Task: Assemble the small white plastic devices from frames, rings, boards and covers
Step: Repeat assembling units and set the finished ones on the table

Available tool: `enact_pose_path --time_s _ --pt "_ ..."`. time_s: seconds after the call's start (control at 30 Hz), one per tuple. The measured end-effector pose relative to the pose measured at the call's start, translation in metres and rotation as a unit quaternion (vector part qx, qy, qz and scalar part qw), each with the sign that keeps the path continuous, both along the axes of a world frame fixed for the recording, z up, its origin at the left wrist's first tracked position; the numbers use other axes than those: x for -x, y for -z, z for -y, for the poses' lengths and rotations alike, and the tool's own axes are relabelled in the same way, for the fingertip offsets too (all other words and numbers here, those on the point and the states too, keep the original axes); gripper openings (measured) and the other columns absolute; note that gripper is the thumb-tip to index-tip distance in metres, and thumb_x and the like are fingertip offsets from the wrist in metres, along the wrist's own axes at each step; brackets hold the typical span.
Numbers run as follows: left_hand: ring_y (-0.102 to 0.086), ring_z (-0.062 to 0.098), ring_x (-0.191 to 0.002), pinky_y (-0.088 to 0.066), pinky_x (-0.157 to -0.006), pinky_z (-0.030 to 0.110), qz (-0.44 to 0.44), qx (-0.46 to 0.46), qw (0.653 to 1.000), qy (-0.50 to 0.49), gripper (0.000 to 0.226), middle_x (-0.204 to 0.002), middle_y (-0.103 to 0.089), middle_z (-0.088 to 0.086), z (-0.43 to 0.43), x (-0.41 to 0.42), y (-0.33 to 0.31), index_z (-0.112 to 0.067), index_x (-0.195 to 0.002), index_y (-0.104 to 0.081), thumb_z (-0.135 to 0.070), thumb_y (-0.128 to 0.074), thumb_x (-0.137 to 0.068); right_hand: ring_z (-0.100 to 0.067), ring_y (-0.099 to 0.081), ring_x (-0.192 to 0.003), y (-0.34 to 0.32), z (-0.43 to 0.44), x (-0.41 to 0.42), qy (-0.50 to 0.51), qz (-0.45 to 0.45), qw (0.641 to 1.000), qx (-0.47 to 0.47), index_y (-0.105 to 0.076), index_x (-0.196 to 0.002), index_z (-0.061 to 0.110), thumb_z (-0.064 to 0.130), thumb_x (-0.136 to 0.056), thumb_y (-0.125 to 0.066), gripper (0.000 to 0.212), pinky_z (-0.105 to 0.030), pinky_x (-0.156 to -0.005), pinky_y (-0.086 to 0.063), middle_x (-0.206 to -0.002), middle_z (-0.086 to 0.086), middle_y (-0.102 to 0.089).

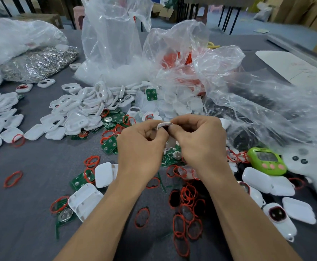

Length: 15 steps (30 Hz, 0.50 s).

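Observation:
Both hands meet over the middle of the grey table. My left hand (pixel 140 146) and my right hand (pixel 197 142) pinch one small white plastic frame (pixel 164 125) between their fingertips; most of it is hidden by the fingers. Behind them lies a heap of white frames (pixel 82 104). Green circuit boards (pixel 109 144) are scattered around the hands, and one with a coin cell (pixel 174 155) lies just under them. Red rubber rings (pixel 187 202) pile up at the near right. White covers (pixel 84 200) lie at the near left and on the left edge.
Clear plastic bags (pixel 114 34) of parts stand behind the heap, another (pixel 266 102) sprawls to the right. A bag of metal chains (pixel 39 63) sits far left. A green finished device (pixel 266 161) and a white controller (pixel 308 166) lie at the right, beside assembled white units (pixel 278 217).

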<state>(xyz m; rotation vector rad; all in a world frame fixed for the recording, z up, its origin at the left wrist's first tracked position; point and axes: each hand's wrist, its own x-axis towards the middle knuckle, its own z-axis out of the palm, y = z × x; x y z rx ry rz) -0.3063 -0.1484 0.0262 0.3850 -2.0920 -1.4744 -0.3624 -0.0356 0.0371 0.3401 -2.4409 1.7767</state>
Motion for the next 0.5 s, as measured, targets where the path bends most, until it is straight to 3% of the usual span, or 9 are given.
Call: enact_pose_path --time_s 0.07,0.17,0.23,0.3,0.4,0.5 --pt "-0.07 0.026 -0.064 -0.059 -0.058 0.042 0.023 -0.01 0.998 0.055 0.024 -0.066 -0.072 0.005 0.002 0.0 0.001 -0.034 -0.087 -0.08 -0.027 -0.058 -0.094 -0.001 -0.072 -0.066 -0.002 -0.003 0.001 0.0 0.0 1.0 0.013 -0.079 -0.075 0.03 0.016 -0.081 -0.084 0.016 -0.017 -0.062 -0.054 -0.068 0.016 -0.075" --pt "-0.073 0.024 -0.07 -0.063 -0.059 0.035 0.044 -0.133 0.983 0.116 0.031 -0.08 -0.075 0.013 0.005 0.002 -0.001 -0.021 -0.087 -0.082 -0.011 -0.056 -0.102 0.003 -0.071 -0.072 -0.005 -0.007 0.002 -0.018 0.022 1.0 0.012 -0.08 -0.083 0.034 0.022 -0.085 -0.08 0.011 -0.013 -0.064 -0.051 -0.074 0.021 -0.075" --pt "-0.074 0.023 -0.066 -0.06 -0.055 0.027 0.048 -0.241 0.965 0.088 0.03 -0.08 -0.076 0.013 0.007 0.005 -0.004 -0.016 -0.086 -0.08 -0.005 -0.058 -0.102 0.01 -0.068 -0.079 -0.009 -0.015 0.006 0.032 0.0 0.999 0.007 -0.079 -0.103 0.036 0.031 -0.088 -0.075 0.016 -0.006 -0.065 -0.05 -0.082 0.03 -0.073" --pt "-0.072 0.022 -0.057 -0.052 -0.045 0.021 0.05 -0.332 0.941 0.029 0.023 -0.074 -0.074 0.016 0.013 0.007 -0.006 -0.006 -0.087 -0.075 0.0 -0.057 -0.1 0.011 -0.067 -0.081 -0.018 -0.03 0.016 0.09 -0.036 0.995 -0.022 -0.078 -0.109 0.035 0.029 -0.09 -0.071 0.021 -0.006 -0.069 -0.052 -0.082 0.028 -0.072" --pt "-0.066 0.018 -0.047 -0.043 -0.037 0.018 0.046 -0.372 0.927 -0.024 0.021 -0.065 -0.071 0.013 0.022 0.007 -0.006 0.001 -0.083 -0.07 0.004 -0.055 -0.097 0.007 -0.065 -0.067 -0.027 -0.043 0.027 0.07 -0.035 0.981 -0.179 -0.08 -0.098 0.033 0.02 -0.091 -0.067 0.02 -0.019 -0.07 -0.054 -0.085 0.022 -0.075" --pt "-0.061 0.015 -0.044 -0.045 -0.04 0.019 0.029 -0.401 0.915 -0.036 0.022 -0.063 -0.071 0.011 0.028 0.008 -0.008 0.003 -0.082 -0.069 0.005 -0.051 -0.095 -0.009 -0.07 -0.085 -0.025 -0.04 0.032 -0.011 0.003 0.942 -0.335 -0.08 -0.1 0.032 0.012 -0.09 -0.065 0.027 -0.031 -0.087 -0.059 -0.102 0.008 -0.079"
